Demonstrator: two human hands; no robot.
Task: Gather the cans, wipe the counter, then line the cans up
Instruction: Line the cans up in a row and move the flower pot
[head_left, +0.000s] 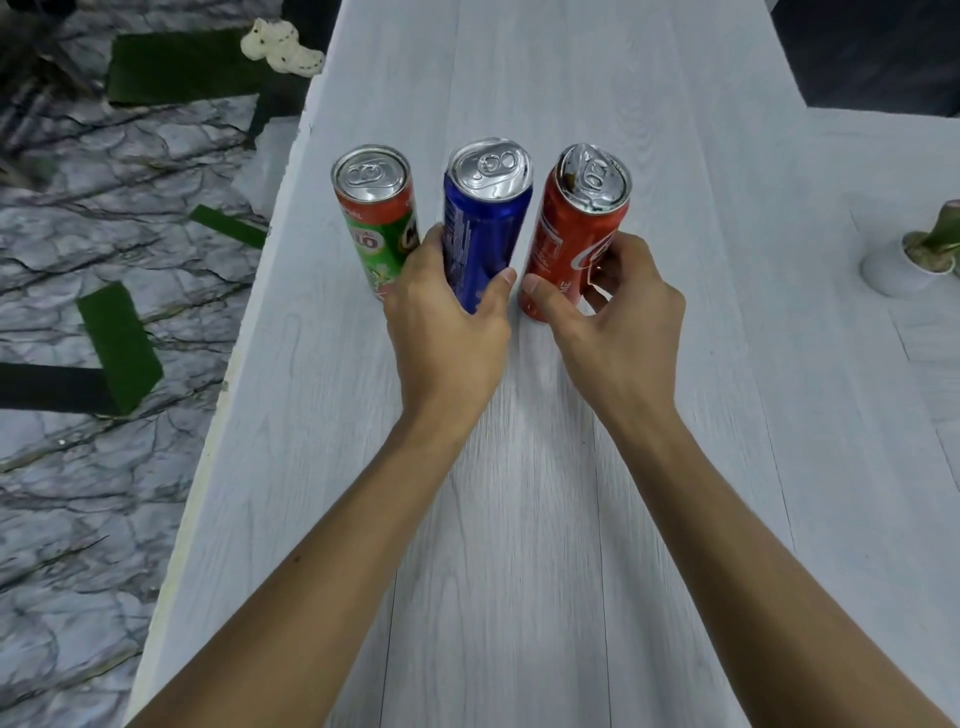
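Three tall cans stand upright in a row on the pale wood-grain counter (519, 519). At the left is a green can (371, 218), in the middle a blue can (485, 223), at the right a red can (576, 228) with a dented top. My left hand (447, 317) wraps the lower part of the blue can, thumb on its right side, and touches the green can beside it. My right hand (613, 312) grips the base of the red can.
A small white pot with a green plant (914, 260) sits at the counter's right. The counter's left edge (249, 322) drops to a marble-patterned floor with green mats. A white shoe-like object (283, 47) lies past the far left edge.
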